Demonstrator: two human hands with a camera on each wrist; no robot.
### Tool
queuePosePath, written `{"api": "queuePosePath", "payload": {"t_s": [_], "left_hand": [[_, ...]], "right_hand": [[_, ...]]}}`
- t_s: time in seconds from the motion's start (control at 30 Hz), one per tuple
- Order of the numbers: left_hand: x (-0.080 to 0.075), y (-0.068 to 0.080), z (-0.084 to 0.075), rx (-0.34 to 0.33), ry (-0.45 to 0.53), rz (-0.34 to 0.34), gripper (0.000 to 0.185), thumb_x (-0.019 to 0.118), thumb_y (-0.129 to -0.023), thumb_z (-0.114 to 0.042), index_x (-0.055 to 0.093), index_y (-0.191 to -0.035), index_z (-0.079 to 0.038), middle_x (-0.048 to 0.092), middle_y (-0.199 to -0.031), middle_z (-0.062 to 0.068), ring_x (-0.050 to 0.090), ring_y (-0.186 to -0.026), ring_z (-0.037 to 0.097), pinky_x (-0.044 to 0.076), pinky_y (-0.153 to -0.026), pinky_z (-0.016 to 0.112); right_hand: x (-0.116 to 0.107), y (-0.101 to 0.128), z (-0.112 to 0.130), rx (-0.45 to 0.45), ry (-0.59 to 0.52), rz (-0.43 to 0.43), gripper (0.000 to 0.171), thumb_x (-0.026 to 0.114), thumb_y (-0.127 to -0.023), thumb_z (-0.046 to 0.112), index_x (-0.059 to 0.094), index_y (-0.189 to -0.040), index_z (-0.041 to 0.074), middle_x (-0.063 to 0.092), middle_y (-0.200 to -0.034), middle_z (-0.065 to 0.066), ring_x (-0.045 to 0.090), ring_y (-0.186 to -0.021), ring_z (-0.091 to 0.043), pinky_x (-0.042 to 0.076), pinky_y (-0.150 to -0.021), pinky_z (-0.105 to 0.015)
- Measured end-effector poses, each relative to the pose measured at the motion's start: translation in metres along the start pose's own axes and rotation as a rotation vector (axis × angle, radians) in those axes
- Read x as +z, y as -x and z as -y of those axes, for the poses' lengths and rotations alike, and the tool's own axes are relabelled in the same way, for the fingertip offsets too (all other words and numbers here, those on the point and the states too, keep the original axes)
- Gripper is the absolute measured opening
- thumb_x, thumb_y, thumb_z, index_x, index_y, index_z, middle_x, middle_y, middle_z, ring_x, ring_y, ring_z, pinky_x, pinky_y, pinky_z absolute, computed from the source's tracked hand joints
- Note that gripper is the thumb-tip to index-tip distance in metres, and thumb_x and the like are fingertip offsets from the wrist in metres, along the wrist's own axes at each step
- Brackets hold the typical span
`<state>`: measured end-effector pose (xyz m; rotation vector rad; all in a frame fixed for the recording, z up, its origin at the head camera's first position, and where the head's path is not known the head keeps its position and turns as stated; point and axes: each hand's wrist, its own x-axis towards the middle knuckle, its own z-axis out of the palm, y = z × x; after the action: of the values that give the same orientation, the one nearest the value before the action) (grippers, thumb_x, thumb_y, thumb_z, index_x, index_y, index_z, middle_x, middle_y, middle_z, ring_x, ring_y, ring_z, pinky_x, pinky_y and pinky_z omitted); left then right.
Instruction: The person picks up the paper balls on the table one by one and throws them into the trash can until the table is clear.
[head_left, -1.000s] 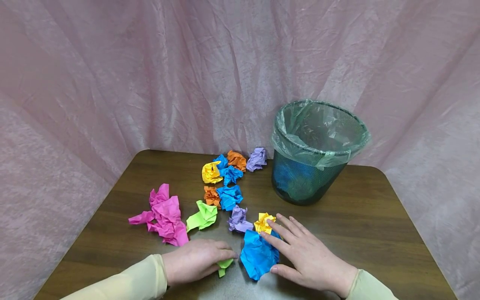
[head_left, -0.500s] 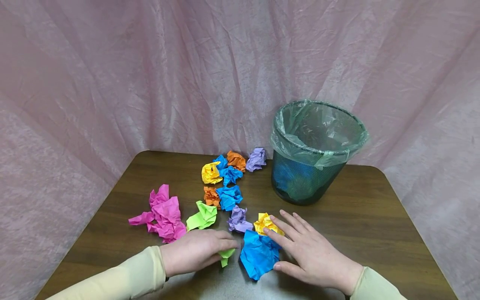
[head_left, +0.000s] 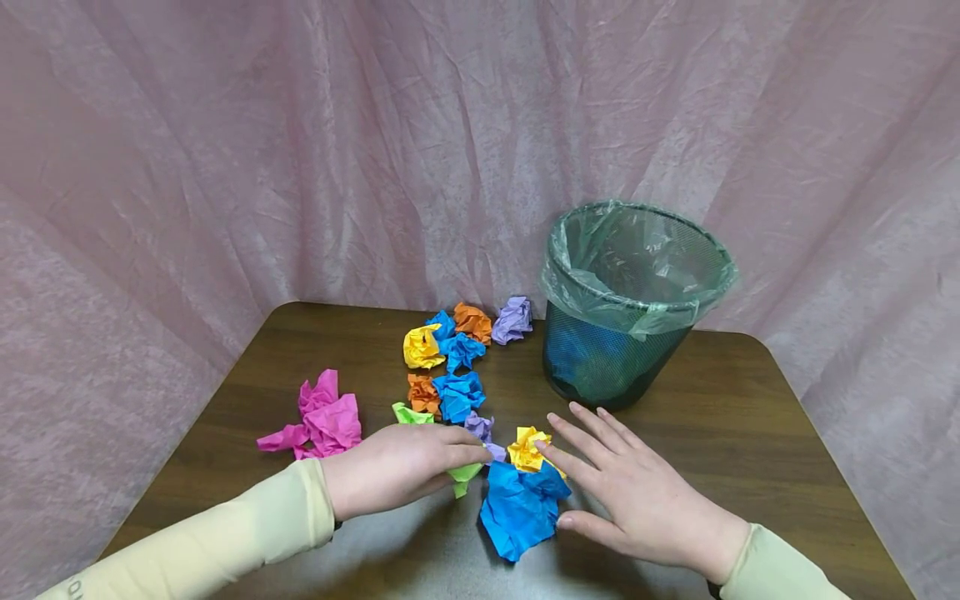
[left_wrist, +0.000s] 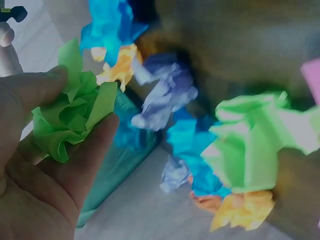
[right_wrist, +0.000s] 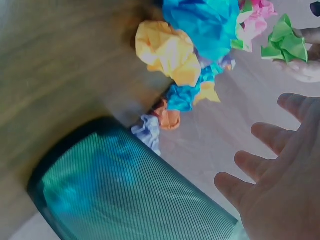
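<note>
My left hand point(head_left: 405, 467) grips a crumpled green paper ball point(left_wrist: 75, 105) between thumb and fingers, raised over the table in the left wrist view. Palm down, my right hand point(head_left: 645, 492) has its fingers spread and holds nothing. Its fingertips are near a yellow paper ball point(head_left: 528, 450) and a large crumpled blue paper point(head_left: 521, 510). A purple paper ball point(head_left: 480, 428) is partly covered by my left fingers. Another green crumpled paper point(left_wrist: 250, 145) lies behind the left hand, largely hidden in the head view.
A mesh wastebasket point(head_left: 615, 350) with a clear liner stands at the back right, blue paper showing through its side. Several blue, orange, yellow and purple paper balls lie mid-table toward the back. Pink crumpled paper point(head_left: 330, 421) lies at left. A pink curtain point(head_left: 420, 150) hangs behind the table.
My left hand has lifted the green paper ball and moved it forward and slightly right. The right hand has drifted a little right and forward, off the blue paper.
</note>
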<state>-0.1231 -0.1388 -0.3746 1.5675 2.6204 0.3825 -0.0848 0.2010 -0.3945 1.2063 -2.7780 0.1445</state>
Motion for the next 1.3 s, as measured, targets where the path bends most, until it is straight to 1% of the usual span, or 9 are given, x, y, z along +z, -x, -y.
{"api": "queuePosePath", "payload": {"t_s": [0.13, 0.37, 0.53, 0.73, 0.87, 0.97, 1.1, 1.2, 1.3], "left_hand": [[-0.015, -0.008, -0.001, -0.004, -0.037, -0.013, 0.054, 0.078, -0.093, -0.02, 0.061, -0.144, -0.026, 0.06, -0.142, -0.008, 0.057, -0.13, 0.011, 0.055, -0.094, 0.032], [-0.038, -0.02, 0.0, 0.026, -0.096, -0.08, 0.054, 0.079, -0.093, -0.017, 0.061, -0.143, -0.025, 0.061, -0.14, -0.008, 0.058, -0.128, 0.01, 0.057, -0.09, 0.031], [-0.052, -0.029, 0.002, 0.046, -0.129, -0.11, 0.056, 0.079, -0.092, -0.014, 0.06, -0.144, -0.024, 0.061, -0.14, -0.007, 0.058, -0.128, 0.01, 0.055, -0.093, 0.03], [-0.068, -0.041, 0.004, 0.04, -0.126, -0.104, 0.059, 0.079, -0.091, -0.012, 0.059, -0.146, -0.023, 0.059, -0.143, -0.006, 0.055, -0.132, 0.012, 0.05, -0.101, 0.029], [-0.077, -0.049, 0.006, 0.062, -0.142, -0.125, 0.061, 0.079, -0.09, -0.008, 0.058, -0.146, -0.02, 0.059, -0.143, -0.004, 0.056, -0.131, 0.014, 0.047, -0.105, 0.029], [-0.084, -0.055, 0.007, 0.071, -0.158, -0.139, 0.062, 0.08, -0.09, -0.009, 0.058, -0.146, -0.021, 0.058, -0.144, -0.004, 0.057, -0.129, 0.012, 0.049, -0.102, 0.028], [-0.094, -0.064, 0.007, 0.073, -0.164, -0.154, 0.062, 0.079, -0.091, -0.01, 0.057, -0.148, -0.023, 0.056, -0.147, -0.005, 0.056, -0.129, 0.011, 0.054, -0.094, 0.028], [-0.104, -0.073, 0.007, 0.071, -0.147, -0.162, 0.06, 0.077, -0.093, -0.011, 0.056, -0.148, -0.022, 0.056, -0.147, -0.004, 0.052, -0.134, 0.012, 0.054, -0.095, 0.03], [-0.115, -0.081, 0.007, 0.076, -0.115, -0.174, 0.059, 0.077, -0.094, -0.012, 0.057, -0.148, -0.021, 0.057, -0.144, -0.004, 0.055, -0.131, 0.011, 0.051, -0.099, 0.029]], "right_hand": [[-0.012, 0.0, -0.003, -0.006, 0.03, -0.029, 0.075, 0.046, -0.098, 0.071, 0.034, -0.161, 0.032, 0.017, -0.17, 0.005, 0.013, -0.156, -0.027, 0.016, -0.123, -0.049], [-0.036, -0.001, -0.009, -0.058, 0.052, -0.093, 0.078, 0.053, -0.098, 0.066, 0.03, -0.163, 0.03, 0.018, -0.17, 0.002, 0.016, -0.155, -0.031, 0.012, -0.124, -0.047], [-0.053, -0.003, -0.012, -0.077, 0.081, -0.087, 0.079, 0.051, -0.099, 0.066, 0.024, -0.164, 0.03, 0.014, -0.171, 0.0, 0.013, -0.156, -0.032, 0.011, -0.124, -0.047], [-0.074, -0.003, -0.014, -0.079, 0.104, -0.098, 0.079, 0.051, -0.099, 0.066, 0.026, -0.164, 0.03, 0.013, -0.171, 0.0, 0.012, -0.156, -0.033, 0.01, -0.124, -0.048], [-0.087, -0.004, -0.017, -0.084, 0.124, -0.124, 0.08, 0.055, -0.097, 0.064, 0.029, -0.163, 0.027, 0.013, -0.171, -0.001, 0.011, -0.156, -0.033, 0.011, -0.124, -0.048], [-0.097, -0.003, -0.021, -0.079, 0.139, -0.134, 0.081, 0.057, -0.097, 0.063, 0.029, -0.163, 0.026, 0.014, -0.171, -0.001, 0.011, -0.156, -0.034, 0.01, -0.125, -0.047], [-0.11, -0.002, -0.029, -0.057, 0.138, -0.164, 0.083, 0.063, -0.095, 0.059, 0.029, -0.164, 0.026, 0.018, -0.17, -0.003, 0.015, -0.155, -0.036, 0.009, -0.125, -0.044], [-0.121, -0.001, -0.036, -0.03, 0.129, -0.191, 0.085, 0.067, -0.093, 0.055, 0.029, -0.163, 0.025, 0.022, -0.169, -0.005, 0.015, -0.155, -0.035, 0.01, -0.125, -0.043], [-0.131, -0.001, -0.044, -0.017, 0.131, -0.21, 0.086, 0.07, -0.092, 0.052, 0.03, -0.163, 0.024, 0.023, -0.169, -0.006, 0.014, -0.155, -0.033, 0.011, -0.125, -0.044]]}}
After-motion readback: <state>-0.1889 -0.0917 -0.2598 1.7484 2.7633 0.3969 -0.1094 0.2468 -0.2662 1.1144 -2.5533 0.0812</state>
